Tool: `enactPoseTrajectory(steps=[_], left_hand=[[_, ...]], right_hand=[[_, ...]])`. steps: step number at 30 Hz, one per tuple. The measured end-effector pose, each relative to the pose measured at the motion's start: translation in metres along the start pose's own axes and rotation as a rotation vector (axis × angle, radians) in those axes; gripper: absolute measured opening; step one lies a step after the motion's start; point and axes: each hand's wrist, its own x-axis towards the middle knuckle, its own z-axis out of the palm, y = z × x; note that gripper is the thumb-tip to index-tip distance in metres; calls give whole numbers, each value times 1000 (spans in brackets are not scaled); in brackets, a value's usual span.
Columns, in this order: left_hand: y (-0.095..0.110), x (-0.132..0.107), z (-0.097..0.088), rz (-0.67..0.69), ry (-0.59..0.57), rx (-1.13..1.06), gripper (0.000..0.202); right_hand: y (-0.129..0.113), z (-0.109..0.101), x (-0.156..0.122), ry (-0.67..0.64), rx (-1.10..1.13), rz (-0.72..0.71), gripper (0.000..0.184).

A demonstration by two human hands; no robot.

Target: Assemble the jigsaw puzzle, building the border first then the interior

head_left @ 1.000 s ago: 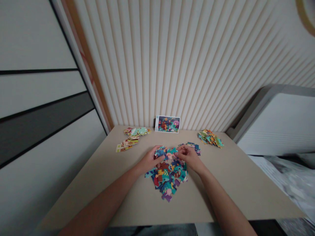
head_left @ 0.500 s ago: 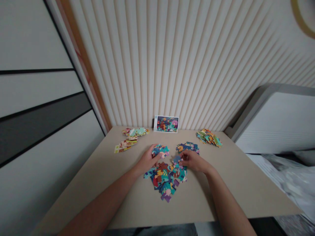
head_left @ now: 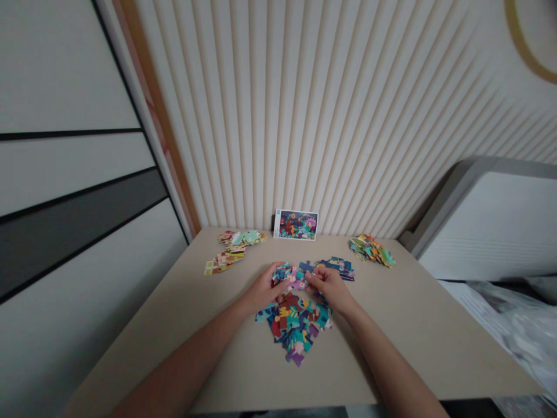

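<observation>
My left hand [head_left: 263, 290] is closed on a bunch of jigsaw puzzle pieces [head_left: 282, 273], mostly teal and blue with pink and purple among them. Close beside it, my right hand [head_left: 329, 284] pinches a puzzle piece, partly covered by the fingers, at the right side of that bunch. Beneath both hands lies a loose pile of puzzle pieces [head_left: 292, 323] in red, teal, blue and purple. Just beyond my right hand is a group of dark blue pieces [head_left: 342, 267], part of it hidden behind the fingers.
A picture card [head_left: 297, 225] leans upright at the back of the beige table [head_left: 209, 313]. Green and cream pieces [head_left: 241, 238] lie at the back left, with more pieces [head_left: 224, 261] nearer. Orange and green pieces [head_left: 372, 251] are heaped at the back right. A ribbed wall [head_left: 261, 116] stands behind.
My right hand has moved left from the right side of the pile, bringing a piece up to the bunch in my left hand. The view has shifted slightly.
</observation>
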Motion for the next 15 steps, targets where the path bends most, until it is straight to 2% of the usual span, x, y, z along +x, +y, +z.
enactPoseTrajectory(steps=[3, 7, 11, 15], left_hand=[[-1, 0, 0, -8, 1, -10, 60], [-4, 2, -1, -17, 20, -11, 62], [-6, 3, -1, -6, 15, -19, 62], [-6, 2, 0, 36, -30, -11, 60]], right_hand=[[1, 5, 1, 7, -24, -17, 48], [-6, -5, 3, 137, 66, -56, 49], [-7, -3, 1, 45, 126, -9, 45], [-7, 14, -3, -24, -33, -34, 56]])
